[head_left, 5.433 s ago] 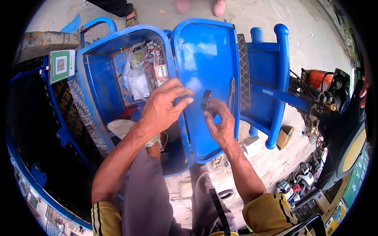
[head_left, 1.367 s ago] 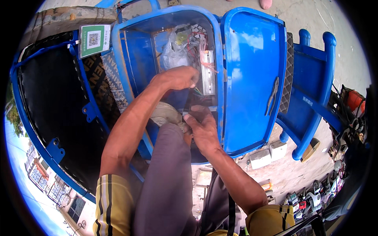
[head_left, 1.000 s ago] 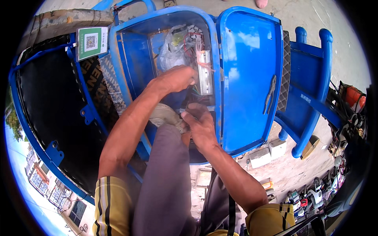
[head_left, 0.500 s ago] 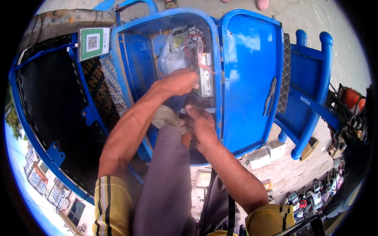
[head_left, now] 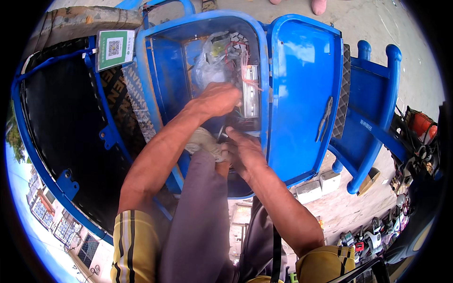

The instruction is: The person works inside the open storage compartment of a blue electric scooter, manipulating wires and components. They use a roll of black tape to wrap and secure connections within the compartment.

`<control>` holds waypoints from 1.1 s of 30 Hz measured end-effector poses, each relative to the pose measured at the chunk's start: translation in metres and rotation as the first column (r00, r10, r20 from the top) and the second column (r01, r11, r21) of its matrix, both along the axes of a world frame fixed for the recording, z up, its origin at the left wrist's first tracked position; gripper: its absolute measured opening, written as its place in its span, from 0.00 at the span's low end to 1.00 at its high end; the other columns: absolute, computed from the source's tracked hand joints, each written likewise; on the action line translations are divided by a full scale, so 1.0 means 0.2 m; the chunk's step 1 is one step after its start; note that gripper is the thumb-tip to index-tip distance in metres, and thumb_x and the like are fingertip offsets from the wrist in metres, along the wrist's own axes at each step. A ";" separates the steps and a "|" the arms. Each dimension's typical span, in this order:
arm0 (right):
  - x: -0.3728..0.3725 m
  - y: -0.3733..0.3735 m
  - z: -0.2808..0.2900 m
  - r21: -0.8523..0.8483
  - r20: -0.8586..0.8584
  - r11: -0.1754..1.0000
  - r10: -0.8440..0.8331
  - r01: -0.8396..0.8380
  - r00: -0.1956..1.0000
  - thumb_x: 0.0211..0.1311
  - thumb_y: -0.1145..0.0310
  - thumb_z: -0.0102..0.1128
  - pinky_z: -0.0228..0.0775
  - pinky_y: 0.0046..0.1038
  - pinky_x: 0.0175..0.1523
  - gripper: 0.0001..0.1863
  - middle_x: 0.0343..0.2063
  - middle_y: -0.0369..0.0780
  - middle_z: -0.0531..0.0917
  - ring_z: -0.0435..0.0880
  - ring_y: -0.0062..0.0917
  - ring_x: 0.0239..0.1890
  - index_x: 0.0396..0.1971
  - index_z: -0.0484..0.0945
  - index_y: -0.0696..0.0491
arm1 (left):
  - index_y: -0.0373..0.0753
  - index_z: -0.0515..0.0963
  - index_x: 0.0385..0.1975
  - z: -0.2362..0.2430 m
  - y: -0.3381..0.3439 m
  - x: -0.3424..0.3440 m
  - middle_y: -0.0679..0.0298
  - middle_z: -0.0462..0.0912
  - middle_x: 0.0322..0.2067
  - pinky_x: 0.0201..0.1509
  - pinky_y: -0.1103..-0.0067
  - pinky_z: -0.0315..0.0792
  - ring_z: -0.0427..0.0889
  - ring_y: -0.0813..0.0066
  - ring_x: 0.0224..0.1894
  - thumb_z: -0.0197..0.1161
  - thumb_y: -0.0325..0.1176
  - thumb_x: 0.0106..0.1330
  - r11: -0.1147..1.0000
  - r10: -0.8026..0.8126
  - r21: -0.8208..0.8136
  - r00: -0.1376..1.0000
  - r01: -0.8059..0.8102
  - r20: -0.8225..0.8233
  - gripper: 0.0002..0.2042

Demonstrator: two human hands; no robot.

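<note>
My left hand (head_left: 218, 100) is closed over the open blue metal box (head_left: 163, 78), its fingertips curled beside a silver finned metal unit (head_left: 250, 92). What those fingers grip is hidden. Lower down, my right hand (head_left: 241, 150) has its thumb pressed on a small dark object with a shiny edge (head_left: 222, 134), too hidden to name. Thin wires (head_left: 237, 49) run along the metal unit. Behind my left hand, a clear plastic bag (head_left: 207, 66) lies inside the box. My foot in a beige cloth shoe (head_left: 202, 141) rests at the box's near side, under my forearms.
The blue lid (head_left: 302, 70) is folded open to the right, with dark pliers (head_left: 324, 119) lying on it. Beyond stands a blue tubular frame (head_left: 373, 108). A black panel (head_left: 61, 113) and a green-and-white card (head_left: 114, 49) are at left. Pale blocks (head_left: 309, 192) sit on the ground.
The view has shifted slightly. My left hand has moved a little, still closed. At my right thumb, the small object now shows a shiny edge.
</note>
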State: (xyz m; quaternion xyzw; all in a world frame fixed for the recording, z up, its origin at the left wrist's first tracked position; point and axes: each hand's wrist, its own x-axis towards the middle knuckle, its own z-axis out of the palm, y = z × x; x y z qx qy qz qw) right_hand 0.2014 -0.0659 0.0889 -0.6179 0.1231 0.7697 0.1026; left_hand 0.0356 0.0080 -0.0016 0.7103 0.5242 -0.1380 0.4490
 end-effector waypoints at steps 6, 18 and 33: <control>0.03 -0.01 0.03 0.140 0.059 0.974 0.173 -0.179 0.983 0.76 0.61 0.72 0.77 0.25 0.31 0.21 0.40 0.39 0.86 0.85 0.22 0.30 0.59 0.83 0.60 | 0.36 0.89 0.50 0.18 -0.02 -0.07 0.47 0.92 0.45 0.56 0.58 0.81 0.90 0.47 0.53 0.69 0.34 0.75 0.914 0.405 -0.022 0.905 -0.406 0.133 0.11; 0.06 -0.04 0.00 0.187 0.106 0.960 0.193 -0.210 0.976 0.76 0.56 0.71 0.72 0.25 0.26 0.23 0.28 0.37 0.85 0.83 0.20 0.23 0.58 0.84 0.60 | 0.31 0.80 0.64 0.17 -0.16 -0.07 0.39 0.88 0.52 0.60 0.66 0.81 0.89 0.54 0.56 0.77 0.33 0.70 0.720 0.579 -0.453 0.815 -0.526 -0.027 0.25; 0.16 -0.04 0.04 0.048 0.173 0.930 0.352 -0.365 0.920 0.77 0.57 0.69 0.62 0.25 0.23 0.17 0.28 0.34 0.81 0.76 0.19 0.22 0.47 0.82 0.58 | 0.28 0.84 0.54 0.11 -0.22 -0.02 0.45 0.91 0.44 0.54 0.67 0.81 0.90 0.60 0.48 0.77 0.24 0.64 0.573 0.760 -0.527 0.648 -0.628 0.054 0.19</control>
